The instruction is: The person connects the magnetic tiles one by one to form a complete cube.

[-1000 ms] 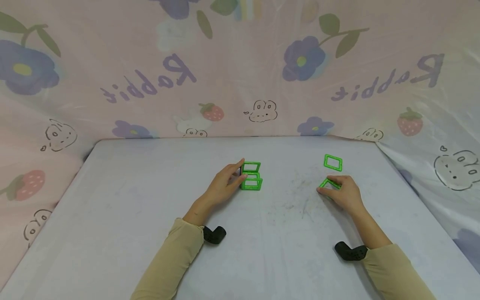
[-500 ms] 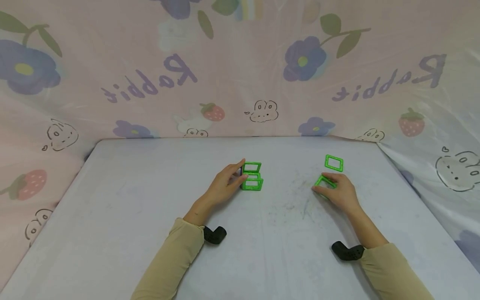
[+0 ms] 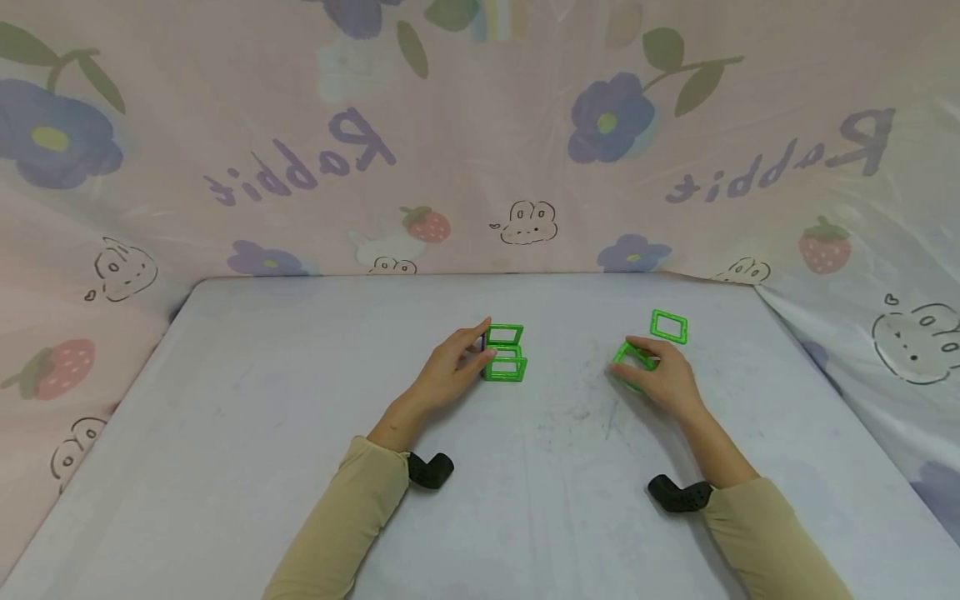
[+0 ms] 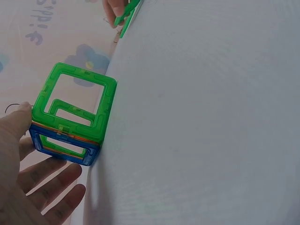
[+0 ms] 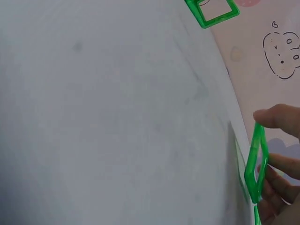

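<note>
Left hand (image 3: 448, 367) clasps a small block (image 4: 68, 127) of joined frames between thumb and forefinger, green at the front, with a blue side (image 4: 64, 137) toward the palm. Well to the right over the white surface (image 3: 555, 517), the right hand (image 3: 666, 380) pinches a tilted green frame (image 5: 253, 147). Farther back and right, a loose green frame (image 3: 668, 337) lies flat.
</note>
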Tool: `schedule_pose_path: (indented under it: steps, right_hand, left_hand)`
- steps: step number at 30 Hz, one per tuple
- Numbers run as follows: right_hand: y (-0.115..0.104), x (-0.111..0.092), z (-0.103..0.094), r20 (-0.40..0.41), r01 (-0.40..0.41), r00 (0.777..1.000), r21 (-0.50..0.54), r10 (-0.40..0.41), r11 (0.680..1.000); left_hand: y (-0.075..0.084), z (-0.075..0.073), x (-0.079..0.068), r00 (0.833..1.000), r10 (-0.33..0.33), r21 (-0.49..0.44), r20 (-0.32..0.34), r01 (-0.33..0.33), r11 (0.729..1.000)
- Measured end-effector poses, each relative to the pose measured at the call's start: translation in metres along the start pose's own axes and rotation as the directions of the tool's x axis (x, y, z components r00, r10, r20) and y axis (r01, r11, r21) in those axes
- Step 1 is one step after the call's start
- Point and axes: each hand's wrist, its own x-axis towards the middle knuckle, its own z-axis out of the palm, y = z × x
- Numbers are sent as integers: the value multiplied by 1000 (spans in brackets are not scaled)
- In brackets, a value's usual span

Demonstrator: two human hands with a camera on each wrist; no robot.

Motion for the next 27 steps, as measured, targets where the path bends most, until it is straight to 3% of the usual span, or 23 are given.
schedule_pose_path:
  steps: [9,27]
  right_hand:
    - [-10,7,11,-3,77,997,126,-77,989]
    - [-23,14,23,24,86,995,227,-94,970]
  left_hand:
    - [1,0,0,1000,-10,-11,4,10,1000]
    - [2,0,1,1000,-27,-3,2,27,1000]
